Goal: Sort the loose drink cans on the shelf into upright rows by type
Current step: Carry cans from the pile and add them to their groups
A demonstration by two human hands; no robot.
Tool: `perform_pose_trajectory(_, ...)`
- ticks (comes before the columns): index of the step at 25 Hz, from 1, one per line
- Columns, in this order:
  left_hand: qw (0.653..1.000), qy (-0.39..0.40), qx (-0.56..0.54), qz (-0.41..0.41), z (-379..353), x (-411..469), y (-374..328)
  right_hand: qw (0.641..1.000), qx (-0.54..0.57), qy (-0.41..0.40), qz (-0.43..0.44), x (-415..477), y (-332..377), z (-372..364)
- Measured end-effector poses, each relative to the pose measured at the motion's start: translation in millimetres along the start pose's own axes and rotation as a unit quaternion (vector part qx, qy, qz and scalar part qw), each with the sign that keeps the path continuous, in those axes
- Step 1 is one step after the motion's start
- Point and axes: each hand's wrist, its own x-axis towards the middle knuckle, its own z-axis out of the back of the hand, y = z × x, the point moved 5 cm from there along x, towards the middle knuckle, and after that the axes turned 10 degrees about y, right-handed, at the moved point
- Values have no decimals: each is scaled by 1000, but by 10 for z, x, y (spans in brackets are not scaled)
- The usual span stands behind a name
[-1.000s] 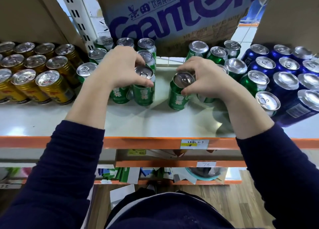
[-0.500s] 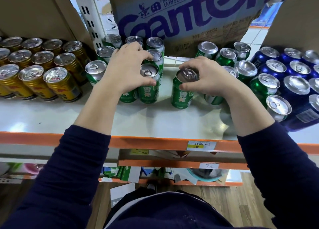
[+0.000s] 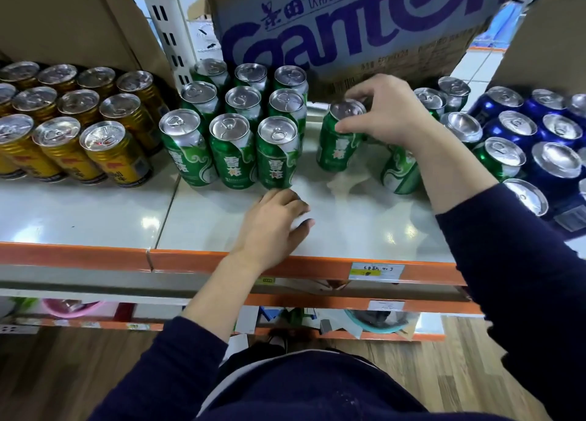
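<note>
Gripped upright green can near its top with fingers of right hand; rested left hand, loosely curled and empty, on shelf near green rows.

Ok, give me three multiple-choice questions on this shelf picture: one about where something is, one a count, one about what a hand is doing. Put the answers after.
1. Where is the green can that the right hand grips?
A. On the floor.
B. In the gap right of the green block.
C. Stacked on another can.

2. How many cans form the green block?
A. Six.
B. Nine.
C. Twelve.

3. The left hand is:
A. lifting a can.
B. pinching a label.
C. resting on the shelf, holding nothing.

Answers: B, bare shelf shows on both sides of it; B, three rows of three; C, no can is in it.
</note>
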Motion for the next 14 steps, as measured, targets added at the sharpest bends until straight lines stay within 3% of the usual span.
perform_pose_trajectory(7,1000,-10,1,1,21,12,14,1000,-6,-23,-19,685,-5,-37)
perform_pose_trajectory(14,1000,-22,8,5,34,22,-9,994,71,-10,-78,848,-241,-226)
